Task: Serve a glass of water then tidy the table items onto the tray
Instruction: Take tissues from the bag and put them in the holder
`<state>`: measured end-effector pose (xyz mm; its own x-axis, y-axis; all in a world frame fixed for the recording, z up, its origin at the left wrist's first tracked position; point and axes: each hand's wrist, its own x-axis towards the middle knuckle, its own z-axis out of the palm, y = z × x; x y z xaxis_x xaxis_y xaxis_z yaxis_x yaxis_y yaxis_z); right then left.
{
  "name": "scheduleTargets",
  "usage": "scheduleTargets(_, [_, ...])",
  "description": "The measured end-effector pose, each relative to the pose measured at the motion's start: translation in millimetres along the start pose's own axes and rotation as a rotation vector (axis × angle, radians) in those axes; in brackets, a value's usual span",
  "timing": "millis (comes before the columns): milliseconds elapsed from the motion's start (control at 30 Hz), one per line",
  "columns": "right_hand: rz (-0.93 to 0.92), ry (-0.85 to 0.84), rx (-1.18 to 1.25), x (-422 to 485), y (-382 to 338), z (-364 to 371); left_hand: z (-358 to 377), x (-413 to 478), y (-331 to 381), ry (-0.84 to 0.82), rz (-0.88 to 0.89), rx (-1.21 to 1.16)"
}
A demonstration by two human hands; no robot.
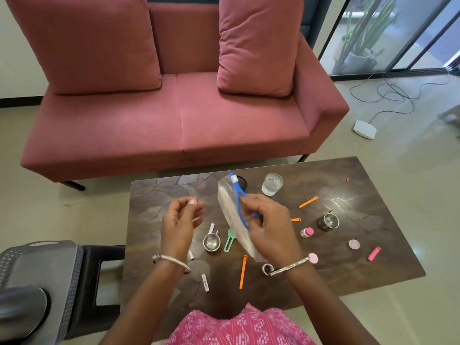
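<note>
The clear zip pouch (pixel 229 207) is hanging in the air just left of the frame's centre, tilted so that its blue zip strip (pixel 239 205) is running from upper left to lower right. The right hand (pixel 268 227) is gripping it, fingers curled round the blue edge and thumb pressing on the plastic. Holding it by the mouth is likely keeping the opening reachable for loading small things. The left hand (pixel 179 220) is hovering just left of the pouch with its fingers curled inward. Whether it is pinching some small pale thing or nothing at all cannot be told.

Below both hands the loose items are lying scattered on the dark table (pixel 373 190). A steel cup (pixel 211 242) and a green scoop (pixel 230 240) are sitting side by side under the pouch. An orange strip (pixel 243 271) is lying lower down, and a pink-capped bottle (pixel 307 232) and a pink tube (pixel 374 253) are resting further right.

The glass of water (pixel 272 184) is standing upright above the right hand, near the table's far edge facing the red sofa (pixel 174 120). That placement suggests the serving is done and the tidying is getting under way. No tray is showing clearly anywhere in the frame.
</note>
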<state>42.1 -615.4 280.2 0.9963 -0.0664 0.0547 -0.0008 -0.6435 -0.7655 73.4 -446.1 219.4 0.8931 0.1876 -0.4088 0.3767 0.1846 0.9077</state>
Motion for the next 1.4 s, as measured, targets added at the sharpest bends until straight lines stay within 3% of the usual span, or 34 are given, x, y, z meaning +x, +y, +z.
scheduleTargets(67, [0.076,-0.030,0.181,2,-1,-3,-11,22,-14,-0.090,-0.329,-0.008])
scheduleTargets(133, [0.171,-0.079,0.452,1,-2,-8,-19,34,-29,-0.288,-0.544,-0.036])
scheduleTargets(267, [0.275,-0.138,0.880,0,-1,-21,-19,32,-52,-0.651,-0.643,-0.412])
scheduleTargets(333, [0.311,-0.155,1.028,-1,0,-27,-10,26,-54,-0.719,-0.638,-0.551])
scheduleTargets(467, [0.323,-0.151,1.042,-5,12,-38,-7,14,-42,-0.642,-0.618,-0.579])
scheduleTargets(667, [0.278,-0.244,0.824,-11,33,-63,-14,-5,-20,-0.502,-0.334,-0.320])
scheduleTargets(900, [0.292,-0.381,0.733,-14,40,-76,-15,-38,-2,-0.376,-0.229,-0.281])
scheduleTargets(1400, [0.290,-0.274,0.726,-19,27,-69,-18,-70,-3,-0.311,-0.134,-0.278])
